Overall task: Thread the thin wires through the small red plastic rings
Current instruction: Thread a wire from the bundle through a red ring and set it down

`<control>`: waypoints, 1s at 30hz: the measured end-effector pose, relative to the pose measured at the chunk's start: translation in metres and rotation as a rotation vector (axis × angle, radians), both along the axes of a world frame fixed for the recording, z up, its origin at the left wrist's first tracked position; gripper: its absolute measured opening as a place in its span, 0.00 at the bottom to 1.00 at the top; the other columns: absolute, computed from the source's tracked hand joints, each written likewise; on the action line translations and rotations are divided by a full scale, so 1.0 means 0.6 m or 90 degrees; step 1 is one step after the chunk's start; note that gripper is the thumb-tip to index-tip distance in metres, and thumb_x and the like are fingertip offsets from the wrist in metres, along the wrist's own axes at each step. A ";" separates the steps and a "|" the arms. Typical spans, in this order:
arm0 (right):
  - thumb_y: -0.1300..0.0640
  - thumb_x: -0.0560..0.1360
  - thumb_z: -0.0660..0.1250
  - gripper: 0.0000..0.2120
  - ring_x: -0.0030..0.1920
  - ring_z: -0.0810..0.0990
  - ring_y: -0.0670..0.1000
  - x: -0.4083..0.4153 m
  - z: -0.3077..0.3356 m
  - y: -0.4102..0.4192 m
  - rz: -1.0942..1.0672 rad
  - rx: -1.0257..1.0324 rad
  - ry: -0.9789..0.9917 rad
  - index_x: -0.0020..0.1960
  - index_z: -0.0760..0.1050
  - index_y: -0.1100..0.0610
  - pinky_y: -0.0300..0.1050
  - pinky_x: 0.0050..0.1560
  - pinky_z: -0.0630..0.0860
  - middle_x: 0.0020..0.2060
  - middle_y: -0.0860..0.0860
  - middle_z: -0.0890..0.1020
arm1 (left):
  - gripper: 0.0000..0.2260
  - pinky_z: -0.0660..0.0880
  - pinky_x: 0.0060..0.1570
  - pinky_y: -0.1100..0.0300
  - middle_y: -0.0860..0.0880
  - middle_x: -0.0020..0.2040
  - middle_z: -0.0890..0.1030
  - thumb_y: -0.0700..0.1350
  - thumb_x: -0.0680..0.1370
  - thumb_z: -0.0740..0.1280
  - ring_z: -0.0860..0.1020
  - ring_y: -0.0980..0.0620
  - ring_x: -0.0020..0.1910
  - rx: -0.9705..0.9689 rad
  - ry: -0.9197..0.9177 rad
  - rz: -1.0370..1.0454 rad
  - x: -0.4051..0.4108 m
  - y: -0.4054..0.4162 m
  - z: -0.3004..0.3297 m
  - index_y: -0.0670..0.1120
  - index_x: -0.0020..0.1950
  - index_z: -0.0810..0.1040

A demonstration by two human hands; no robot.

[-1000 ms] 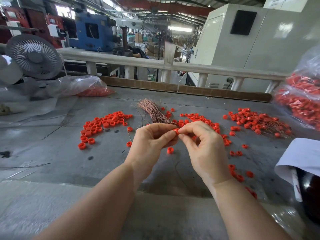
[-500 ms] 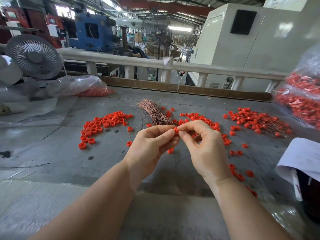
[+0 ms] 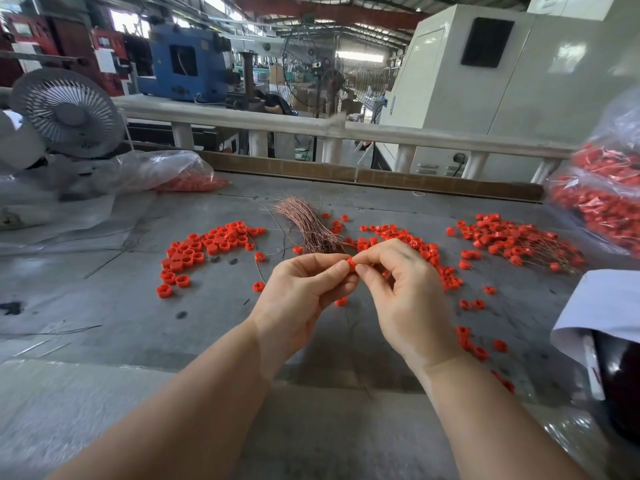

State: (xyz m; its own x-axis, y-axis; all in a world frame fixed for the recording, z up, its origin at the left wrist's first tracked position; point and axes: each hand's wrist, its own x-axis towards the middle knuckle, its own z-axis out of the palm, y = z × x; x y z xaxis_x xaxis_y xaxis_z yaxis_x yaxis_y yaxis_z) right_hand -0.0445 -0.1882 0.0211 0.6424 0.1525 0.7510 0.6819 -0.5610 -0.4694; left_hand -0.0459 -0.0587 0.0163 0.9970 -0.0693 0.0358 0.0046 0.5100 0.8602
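Note:
A small red ring (image 3: 351,264) is pinched between the fingertips of my left hand (image 3: 304,292) and my right hand (image 3: 405,299), held just above the grey table (image 3: 138,306). Any wire in the ring is too thin to make out. A bundle of thin copper wires (image 3: 308,226) lies just beyond my hands. Loose red rings (image 3: 207,247) are piled at the left and more red rings (image 3: 415,247) in the middle. Rings with wires through them (image 3: 512,240) lie at the right.
A clear bag of red parts (image 3: 602,195) bulges at the right edge, another clear bag (image 3: 166,174) at the back left. A grey fan (image 3: 65,112) stands at far left. A white sheet (image 3: 602,306) over a dark object sits at near right.
Both hands have lifted slightly and drifted a little away from me, still pinching the same red ring between them.

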 end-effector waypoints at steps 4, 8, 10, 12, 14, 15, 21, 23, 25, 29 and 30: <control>0.67 0.72 0.68 0.04 0.39 0.74 0.43 0.000 -0.001 0.001 -0.001 0.043 0.035 0.41 0.79 0.61 0.35 0.42 0.71 0.37 0.48 0.78 | 0.06 0.77 0.34 0.69 0.45 0.32 0.82 0.32 0.74 0.63 0.80 0.56 0.31 -0.004 0.006 -0.002 0.000 -0.002 0.002 0.36 0.44 0.79; 0.67 0.72 0.68 0.04 0.40 0.76 0.44 0.003 -0.003 0.001 -0.002 0.064 0.043 0.41 0.79 0.61 0.38 0.43 0.73 0.37 0.48 0.79 | 0.06 0.78 0.35 0.68 0.45 0.34 0.83 0.33 0.75 0.63 0.81 0.56 0.32 -0.007 0.009 -0.008 -0.002 -0.002 0.003 0.36 0.44 0.80; 0.67 0.72 0.68 0.04 0.40 0.77 0.46 0.003 -0.003 0.000 -0.008 0.062 0.042 0.41 0.79 0.60 0.41 0.44 0.74 0.37 0.49 0.79 | 0.07 0.78 0.35 0.68 0.44 0.35 0.83 0.33 0.75 0.63 0.81 0.55 0.33 -0.009 0.013 -0.014 -0.003 -0.002 0.004 0.36 0.45 0.80; 0.66 0.72 0.68 0.03 0.40 0.77 0.47 0.002 -0.003 0.000 -0.017 0.054 0.040 0.41 0.80 0.61 0.42 0.44 0.74 0.37 0.49 0.79 | 0.07 0.78 0.36 0.67 0.43 0.35 0.83 0.33 0.75 0.62 0.82 0.54 0.34 -0.013 0.019 -0.016 -0.003 -0.002 0.005 0.36 0.45 0.81; 0.66 0.72 0.68 0.03 0.40 0.77 0.47 0.001 -0.002 -0.001 -0.022 0.050 0.043 0.41 0.80 0.61 0.41 0.44 0.74 0.37 0.49 0.79 | 0.08 0.79 0.36 0.67 0.43 0.36 0.83 0.32 0.75 0.62 0.82 0.54 0.34 -0.015 0.025 -0.018 -0.003 -0.002 0.007 0.36 0.45 0.81; 0.66 0.72 0.68 0.03 0.40 0.77 0.47 0.001 -0.002 -0.001 -0.023 0.050 0.045 0.41 0.80 0.61 0.41 0.44 0.73 0.37 0.49 0.79 | 0.08 0.79 0.36 0.67 0.43 0.36 0.83 0.31 0.75 0.62 0.82 0.53 0.34 -0.015 0.027 -0.019 -0.003 -0.001 0.007 0.36 0.45 0.80; 0.66 0.72 0.68 0.04 0.41 0.76 0.44 0.000 0.000 -0.001 -0.015 0.070 0.072 0.41 0.80 0.59 0.37 0.43 0.73 0.37 0.47 0.79 | 0.08 0.78 0.37 0.67 0.45 0.36 0.84 0.30 0.73 0.64 0.82 0.55 0.34 0.037 -0.018 -0.002 -0.005 -0.003 0.005 0.38 0.44 0.81; 0.66 0.72 0.68 0.05 0.42 0.76 0.43 0.001 0.000 -0.001 -0.011 0.092 0.099 0.41 0.80 0.58 0.33 0.42 0.72 0.37 0.47 0.79 | 0.07 0.78 0.36 0.67 0.45 0.36 0.84 0.31 0.72 0.65 0.82 0.55 0.34 0.073 -0.043 0.017 -0.005 -0.003 0.004 0.40 0.43 0.81; 0.67 0.72 0.68 0.05 0.41 0.77 0.42 0.001 0.000 -0.001 -0.002 0.122 0.122 0.41 0.80 0.58 0.28 0.40 0.70 0.37 0.48 0.80 | 0.07 0.78 0.36 0.67 0.46 0.35 0.84 0.32 0.72 0.66 0.82 0.55 0.34 0.105 -0.064 0.037 -0.005 -0.004 0.002 0.42 0.42 0.82; 0.67 0.73 0.68 0.06 0.40 0.78 0.43 0.000 0.000 0.000 0.009 0.141 0.138 0.42 0.80 0.57 0.31 0.41 0.72 0.38 0.49 0.81 | 0.06 0.77 0.35 0.68 0.46 0.34 0.84 0.33 0.73 0.67 0.82 0.55 0.34 0.131 -0.081 0.056 -0.006 -0.005 -0.001 0.42 0.42 0.82; 0.67 0.73 0.68 0.06 0.40 0.78 0.43 0.000 0.000 0.001 0.012 0.137 0.141 0.43 0.80 0.57 0.32 0.42 0.73 0.38 0.50 0.81 | 0.06 0.77 0.35 0.68 0.46 0.34 0.84 0.32 0.73 0.67 0.82 0.55 0.33 0.127 -0.078 0.058 -0.005 -0.005 -0.001 0.41 0.42 0.81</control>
